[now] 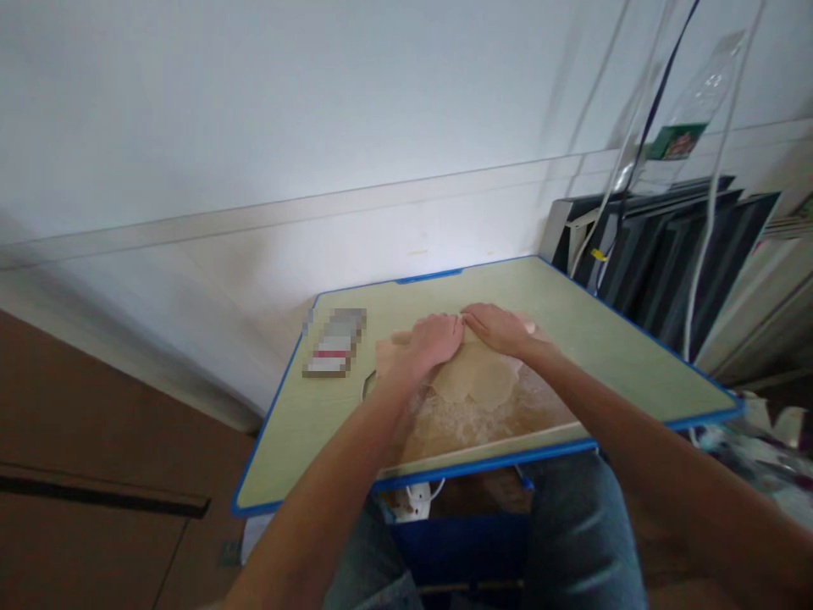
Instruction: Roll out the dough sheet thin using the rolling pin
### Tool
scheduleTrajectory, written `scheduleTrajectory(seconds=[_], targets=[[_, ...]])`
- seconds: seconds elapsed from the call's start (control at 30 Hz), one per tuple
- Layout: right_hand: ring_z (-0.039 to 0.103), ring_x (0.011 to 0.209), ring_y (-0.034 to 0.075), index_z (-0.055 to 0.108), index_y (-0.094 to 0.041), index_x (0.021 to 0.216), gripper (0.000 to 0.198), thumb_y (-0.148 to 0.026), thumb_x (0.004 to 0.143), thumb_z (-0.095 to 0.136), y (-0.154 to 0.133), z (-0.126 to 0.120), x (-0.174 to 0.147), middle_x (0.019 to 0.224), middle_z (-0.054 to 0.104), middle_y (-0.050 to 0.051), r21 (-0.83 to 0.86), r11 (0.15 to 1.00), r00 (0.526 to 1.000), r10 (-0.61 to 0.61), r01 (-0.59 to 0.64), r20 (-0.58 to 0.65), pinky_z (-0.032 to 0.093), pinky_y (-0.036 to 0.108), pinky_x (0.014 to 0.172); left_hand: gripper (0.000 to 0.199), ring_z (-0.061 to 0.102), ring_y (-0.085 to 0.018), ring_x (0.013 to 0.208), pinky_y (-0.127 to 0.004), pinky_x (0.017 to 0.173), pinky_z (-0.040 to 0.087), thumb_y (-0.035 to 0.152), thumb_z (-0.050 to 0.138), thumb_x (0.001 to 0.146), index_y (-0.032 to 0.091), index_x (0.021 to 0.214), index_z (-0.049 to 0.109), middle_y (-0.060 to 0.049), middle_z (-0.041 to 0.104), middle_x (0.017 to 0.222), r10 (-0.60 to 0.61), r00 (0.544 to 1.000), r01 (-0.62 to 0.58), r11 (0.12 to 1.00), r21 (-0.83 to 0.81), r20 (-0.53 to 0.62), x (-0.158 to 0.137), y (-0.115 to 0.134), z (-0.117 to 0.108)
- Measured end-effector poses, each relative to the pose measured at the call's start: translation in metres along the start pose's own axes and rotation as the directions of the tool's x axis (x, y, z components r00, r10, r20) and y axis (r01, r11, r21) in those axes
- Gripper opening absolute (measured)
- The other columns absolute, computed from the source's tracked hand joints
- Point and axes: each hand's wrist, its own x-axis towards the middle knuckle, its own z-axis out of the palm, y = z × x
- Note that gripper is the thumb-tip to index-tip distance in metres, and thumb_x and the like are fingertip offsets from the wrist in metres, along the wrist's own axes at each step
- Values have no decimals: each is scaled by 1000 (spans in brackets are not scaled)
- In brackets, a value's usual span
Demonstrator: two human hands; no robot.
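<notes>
Nearest you, your knees sit under the front edge of the bench [305, 474], and the floured wooden board [445, 436] lies right at that blue-trimmed edge. Because the board reaches the lip, a hard push towards yourself could, I judge, slide it off onto your lap; loose flour on it would go too.

On the board lies the thin round of dough [476, 381], spread flat, its near side free and its far side under your hands. It looks soft and thin, so it may tear or stick where the flour is sparse.

Your left hand [435, 339] lies open, palm down, fingers stretched flat. Your right hand [499, 329] is likewise open and flat, its fingertips meeting those of the left. Both press on something at the dough's far edge; I cannot tell whether a rolling pin lies beneath them, since the palms cover it. With both hands close together in the middle, uneven pressure could thin one side more than the other.

To the left of the board, well clear of the dough, lies a small flat packet [334, 341], blurred beyond reading. Flour drifting that way could dirty it.

Farther right, beyond the bench corner, white cords [702, 246] hang down beside dark panels [673, 254]; a wide elbow swing might catch them.
</notes>
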Motion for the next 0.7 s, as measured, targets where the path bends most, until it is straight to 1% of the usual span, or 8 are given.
scheduleTrajectory(seconds=[0.07, 0.13, 0.27, 0.4, 0.47, 0.53, 0.63, 0.7], targets=[[46, 110, 18, 50, -15, 115, 37, -32, 91, 27, 14, 0, -10, 117, 54, 10, 37, 984, 983, -170, 173, -71, 33, 28, 92, 42, 57, -19, 90, -33, 79, 44, 36, 19, 92, 17, 96, 57, -7, 62, 97, 151, 988, -151, 988, -10, -20, -8, -9, -2], [49, 102, 20, 51, -16, 114, 38, -37, 90, 30, 28, 1, -18, 108, 56, 10, 12, 970, 969, -243, 243, -36, 36, 31, 88, 35, 54, -19, 93, -32, 79, 43, 39, 28, 90, 18, 100, 53, -7, 59, 99, 244, 969, -244, 970, 10, -36, -15, -17, -3], [50, 99, 22, 49, -16, 116, 36, -36, 89, 36, 38, 0, -28, 104, 56, 11, -55, 973, 973, -226, 224, -35, 38, 32, 84, 26, 52, -20, 95, -32, 78, 44, 35, 36, 88, 18, 103, 49, -8, 54, 103, 255, 965, -249, 964, 95, -62, -23, -23, -2], [54, 95, 20, 50, -17, 112, 30, -32, 88, 38, 29, -11, -34, 100, 57, 9, -90, 972, 977, -215, 215, 9, 40, 29, 78, 24, 54, -21, 90, -31, 72, 45, 34, 38, 88, 18, 102, 49, -7, 55, 100, 278, 961, -276, 950, 149, 3, -24, -21, -9], [56, 91, 20, 50, -18, 112, 30, -34, 89, 37, 24, -21, -38, 100, 57, 8, -99, 974, 979, -202, 204, 26, 41, 29, 73, 24, 56, -20, 88, -30, 70, 45, 34, 38, 88, 18, 102, 49, -7, 57, 99, 299, 953, -302, 940, 157, 45, -25, -21, -19], [57, 89, 20, 50, -19, 111, 33, -38, 90, 34, 21, -33, -43, 100, 57, 8, -100, 975, 981, -196, 196, 15, 41, 29, 69, 24, 57, -20, 87, -29, 69, 44, 35, 38, 88, 18, 101, 49, -7, 57, 100, 312, 948, -317, 936, 155, 57, -28, -20, -32], [58, 89, 21, 51, -21, 110, 36, -42, 90, 31, 18, -56, -55, 102, 58, 7, -80, 977, 980, -199, 196, -30, 41, 29, 68, 26, 57, -20, 87, -29, 69, 43, 38, 36, 89, 19, 102, 48, -6, 58, 101, 340, 940, -338, 929, 151, 19, -38, -18, -57], [58, 89, 22, 51, -22, 111, 39, -45, 89, 30, 14, -74, -67, 102, 59, 7, -63, 974, 974, -221, 218, -53, 42, 30, 70, 28, 57, -20, 88, -29, 70, 42, 39, 35, 89, 20, 107, 46, -6, 58, 103, 353, 935, -348, 927, 142, -14, -49, -14, -75]])
